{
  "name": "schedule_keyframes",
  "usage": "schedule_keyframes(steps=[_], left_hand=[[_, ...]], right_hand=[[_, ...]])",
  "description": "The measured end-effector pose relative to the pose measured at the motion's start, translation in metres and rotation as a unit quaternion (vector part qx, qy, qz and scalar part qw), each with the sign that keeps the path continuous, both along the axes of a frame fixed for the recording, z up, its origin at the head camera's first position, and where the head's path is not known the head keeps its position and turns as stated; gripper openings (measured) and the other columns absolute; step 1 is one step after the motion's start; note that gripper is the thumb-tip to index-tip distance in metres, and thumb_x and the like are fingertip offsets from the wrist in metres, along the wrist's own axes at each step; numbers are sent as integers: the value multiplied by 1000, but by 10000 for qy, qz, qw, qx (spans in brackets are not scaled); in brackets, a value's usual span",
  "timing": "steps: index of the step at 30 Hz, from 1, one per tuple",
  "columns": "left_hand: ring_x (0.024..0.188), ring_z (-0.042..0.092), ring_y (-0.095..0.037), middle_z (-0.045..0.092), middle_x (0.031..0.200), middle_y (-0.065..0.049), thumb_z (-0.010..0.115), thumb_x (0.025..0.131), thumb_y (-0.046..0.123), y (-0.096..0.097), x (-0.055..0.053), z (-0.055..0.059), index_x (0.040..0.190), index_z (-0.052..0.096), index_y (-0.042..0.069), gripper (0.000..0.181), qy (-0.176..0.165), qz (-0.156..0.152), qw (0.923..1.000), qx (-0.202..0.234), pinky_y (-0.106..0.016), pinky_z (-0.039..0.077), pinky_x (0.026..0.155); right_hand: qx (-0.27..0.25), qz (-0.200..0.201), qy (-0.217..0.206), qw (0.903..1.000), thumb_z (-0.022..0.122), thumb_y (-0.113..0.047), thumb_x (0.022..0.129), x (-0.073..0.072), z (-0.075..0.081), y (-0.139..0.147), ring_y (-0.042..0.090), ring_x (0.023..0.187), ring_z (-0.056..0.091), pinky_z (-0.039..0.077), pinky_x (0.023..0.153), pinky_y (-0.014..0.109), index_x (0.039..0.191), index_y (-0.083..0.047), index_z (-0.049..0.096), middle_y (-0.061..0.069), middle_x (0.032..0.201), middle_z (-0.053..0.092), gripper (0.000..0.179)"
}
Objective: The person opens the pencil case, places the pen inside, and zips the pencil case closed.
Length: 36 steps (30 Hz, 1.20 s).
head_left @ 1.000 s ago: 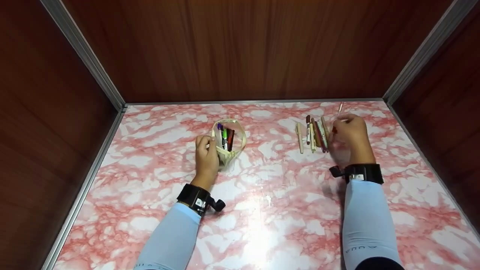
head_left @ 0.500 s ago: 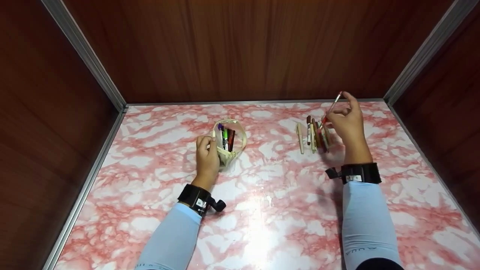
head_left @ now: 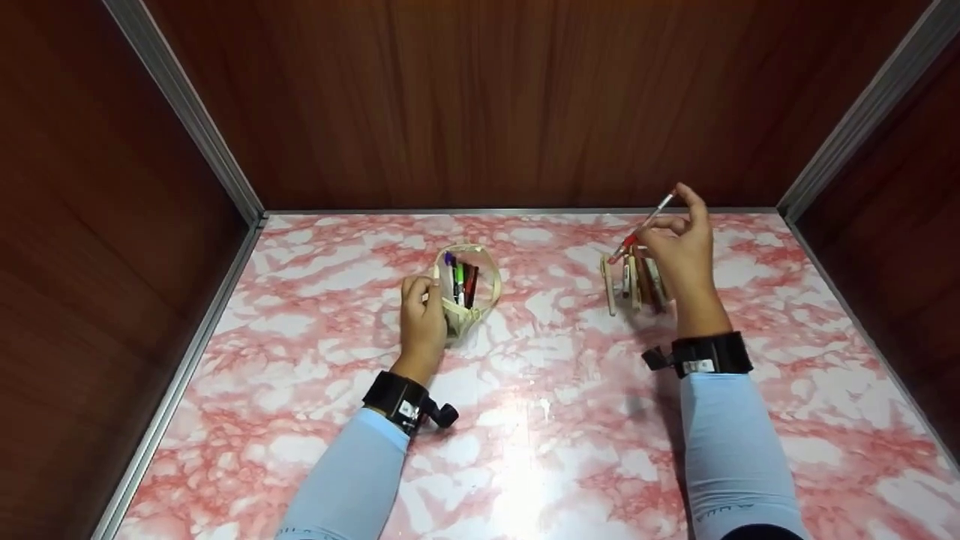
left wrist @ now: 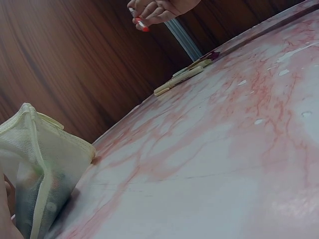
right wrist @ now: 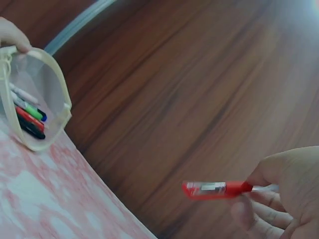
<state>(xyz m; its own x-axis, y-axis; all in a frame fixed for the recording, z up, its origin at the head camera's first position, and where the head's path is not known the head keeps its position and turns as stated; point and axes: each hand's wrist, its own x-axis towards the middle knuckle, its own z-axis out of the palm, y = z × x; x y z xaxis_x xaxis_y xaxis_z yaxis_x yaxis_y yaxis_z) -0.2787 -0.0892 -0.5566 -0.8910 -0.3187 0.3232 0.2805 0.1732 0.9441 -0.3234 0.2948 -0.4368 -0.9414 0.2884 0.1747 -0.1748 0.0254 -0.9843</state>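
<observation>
My left hand holds the left rim of a pale yellow mesh pencil pouch, whose mouth gapes upward. Inside the pouch lie several pens and markers; a green one and a red one show clearly. Up above the table, my right hand pinches a clear pen with a red cap, tilted with the red end lower and toward the pouch. Beneath that hand several pens and markers lie side by side, partly hidden by it. A beige pen is leftmost among them.
The table has a red and white marbled top. Dark wood-grain panels wall it at the back and both sides, with metal strips along the corners.
My right hand has lifted the red-capped pen off the table and moved it up and left over the other pens. My left hand stays at the pouch. The head view has shifted slightly.
</observation>
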Motion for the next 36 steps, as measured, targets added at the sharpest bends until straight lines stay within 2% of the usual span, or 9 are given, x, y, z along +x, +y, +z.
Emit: schedule_keyframes(steps=[4, 7, 15, 19, 23, 26, 28, 30, 36], left_hand=[[117, 59, -21, 57, 125, -10, 60, 115, 16, 1, 0, 0, 101, 67, 3, 20, -2, -33, 10000, 11, -36, 57, 101], [119, 59, -21, 57, 125, -8, 61, 115, 17, 1, 0, -1, 101, 67, 4, 20, -6, -25, 10000, 14, -36, 55, 105], [116, 58, -21, 56, 121, -10, 61, 115, 16, -1, 0, -2, 99, 67, 2, 21, 57, 21, 10000, -24, -34, 51, 103], [117, 58, -22, 57, 122, -11, 60, 115, 16, -1, 0, -1, 100, 67, 2, 21, 50, 33, 9999, -100, -34, 51, 103], [119, 59, -22, 57, 124, -10, 60, 115, 16, -1, 1, -1, 101, 67, 3, 20, -1, 34, 9999, -105, -33, 52, 101], [119, 59, -22, 57, 124, -10, 60, 115, 16, -1, 1, 0, 102, 67, 3, 20, -5, 61, 9999, -132, -33, 51, 102], [118, 59, -23, 58, 124, -11, 61, 115, 16, -1, 0, 0, 102, 68, 1, 21, 27, 94, 9999, -121, -32, 51, 102], [118, 59, -22, 59, 125, -11, 61, 115, 16, -2, 0, 0, 102, 68, 2, 20, 20, 149, 9998, -103, -30, 51, 102], [109, 61, -18, 58, 127, -7, 58, 117, 21, -2, 1, 0, 103, 65, 5, 23, -160, 159, 9997, 64, -27, 55, 86]], right_hand=[[-434, -107, 303, 9985, 75, 8, 95, -2, 2, -18, 16, 80, 77, 67, 66, 27, 167, -22, 46, 5, 95, 79, 83], [-445, -77, 483, 9978, 74, 10, 94, -4, 1, -35, 14, 78, 78, 67, 65, 28, 163, -17, 47, 0, 89, 80, 78], [-446, 600, 342, 9966, 71, 18, 90, -11, -23, -95, 11, 71, 77, 68, 64, 31, 156, -6, 45, -2, 86, 75, 75], [-76, 881, 30, 9961, 75, 16, 90, -12, -35, -127, 15, 71, 78, 70, 68, 36, 157, -8, 44, 3, 91, 76, 78], [349, 1168, -64, 9925, 74, 12, 91, -10, -46, -156, 19, 70, 80, 71, 74, 52, 156, -9, 45, 13, 94, 79, 74], [538, 1318, -79, 9898, 73, 12, 94, -9, -54, -175, 20, 69, 80, 70, 75, 60, 155, -8, 48, 14, 93, 80, 69], [684, 1398, -133, 9877, 74, 12, 95, -7, -58, -186, 19, 68, 80, 70, 74, 58, 155, -7, 50, 11, 91, 79, 67], [868, 1476, -231, 9850, 75, 11, 95, -5, -62, -195, 18, 67, 78, 71, 70, 51, 155, -5, 51, 8, 89, 79, 67], [1098, 1959, -429, 9735, 77, 9, 91, 0, -68, -218, 14, 67, 75, 66, 63, 30, 158, 1, 58, 11, 90, 82, 70]])
